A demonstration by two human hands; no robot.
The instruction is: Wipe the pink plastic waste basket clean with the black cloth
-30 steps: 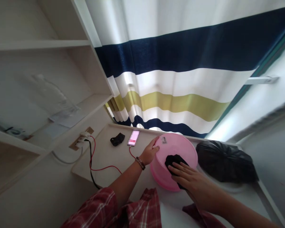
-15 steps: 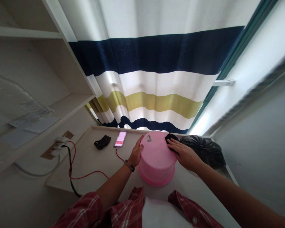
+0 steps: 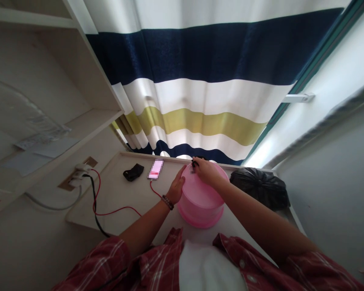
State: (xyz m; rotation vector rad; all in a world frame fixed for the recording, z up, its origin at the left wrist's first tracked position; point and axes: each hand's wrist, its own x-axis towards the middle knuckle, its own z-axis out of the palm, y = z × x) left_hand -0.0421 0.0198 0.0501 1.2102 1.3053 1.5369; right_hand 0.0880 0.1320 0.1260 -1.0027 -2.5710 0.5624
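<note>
A round pink plastic tub stands upside down on the white desk, its flat base facing up. My left hand is closed around the tub's left side, with a beaded bracelet at the wrist. Across the far part of the tub's base lies my right hand, closed on a black cloth. Most of the cloth is hidden under that hand. A small label on the base is partly covered by the fingers.
Left of the tub lie a phone on a red cable and a black folded item. A full black plastic bag sits at the right. Shelves and plugs are at the left. A striped curtain hangs behind.
My right hand has slid the black cloth leftward from the right edge of the tub's base to its far left part. My left hand stays on the side. The camera view has shifted slightly.
</note>
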